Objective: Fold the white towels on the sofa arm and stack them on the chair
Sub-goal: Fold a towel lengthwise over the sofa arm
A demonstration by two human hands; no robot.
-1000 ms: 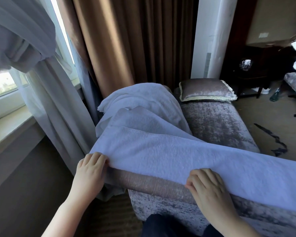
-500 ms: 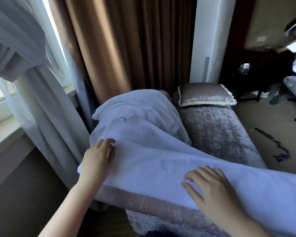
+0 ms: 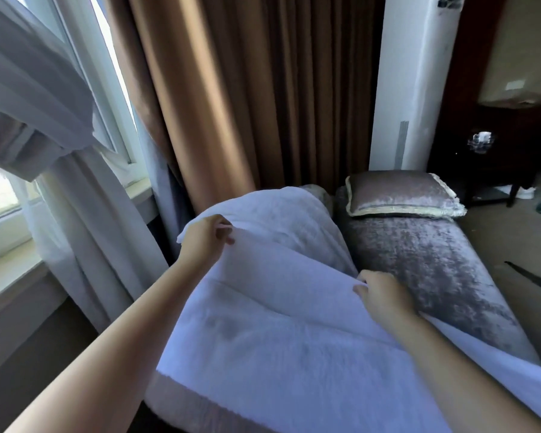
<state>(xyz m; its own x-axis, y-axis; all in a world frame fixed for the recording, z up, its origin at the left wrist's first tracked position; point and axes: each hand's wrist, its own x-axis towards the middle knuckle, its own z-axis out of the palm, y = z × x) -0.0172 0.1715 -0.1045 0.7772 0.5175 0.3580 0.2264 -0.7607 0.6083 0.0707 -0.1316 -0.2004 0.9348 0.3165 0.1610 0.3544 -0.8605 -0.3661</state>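
A large white towel lies spread over the sofa arm and runs off to the lower right. My left hand pinches its far left corner and holds it raised. My right hand grips the towel's far edge near the middle. Behind them a second white towel lies crumpled on the sofa back. The chair is not in view.
A grey velvet sofa seat stretches away on the right, with a velvet cushion at its far end. Brown curtains and sheer curtains hang at the window on the left. Dark furniture stands at the far right.
Both hands moved from the towel's near edge across to its far edge. They now pinch it, and the left corner is lifted. The view has tilted closer.
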